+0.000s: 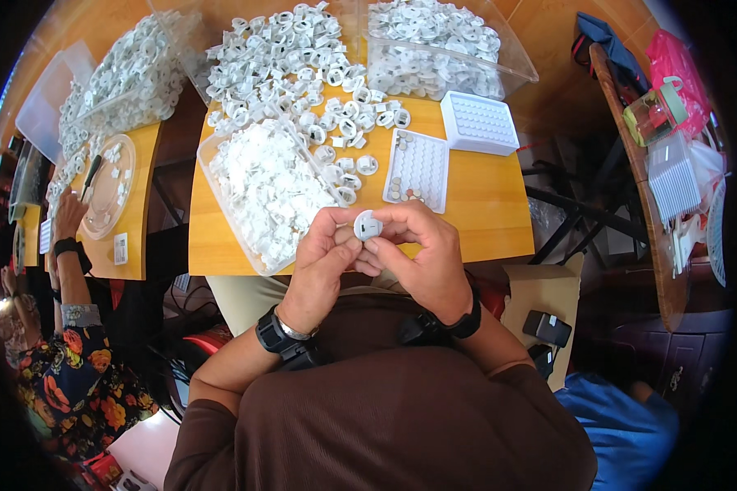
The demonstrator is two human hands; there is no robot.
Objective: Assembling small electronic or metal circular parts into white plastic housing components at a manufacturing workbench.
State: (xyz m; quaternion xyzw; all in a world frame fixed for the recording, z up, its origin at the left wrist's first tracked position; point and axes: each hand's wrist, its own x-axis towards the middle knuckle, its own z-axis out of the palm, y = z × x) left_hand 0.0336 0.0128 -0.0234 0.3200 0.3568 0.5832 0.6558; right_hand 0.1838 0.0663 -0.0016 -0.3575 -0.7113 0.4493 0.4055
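Note:
Between my two hands, just past the table's near edge, is a small white round plastic part (368, 224) with a dark slot in its face. My left hand (326, 252) pinches it from the left, and my right hand (422, 238) grips its right side with thumb and fingers. Left of my hands stands a clear tub (258, 263) heaped with small white plastic pieces (264, 184). Beyond them lie several loose white ring-shaped parts (348, 128). A white tray with shaped pockets (418, 168) holds several small coin-like discs (397, 190) along its left and near sides.
A stack of white pocketed trays (479, 123) stands at the table's back right. Clear bins of white parts (434, 49) line the far edge. At a left-hand table a co-worker's hand (70, 214) is near a round clear dish (110, 184). An open cardboard box (577, 282) sits low right.

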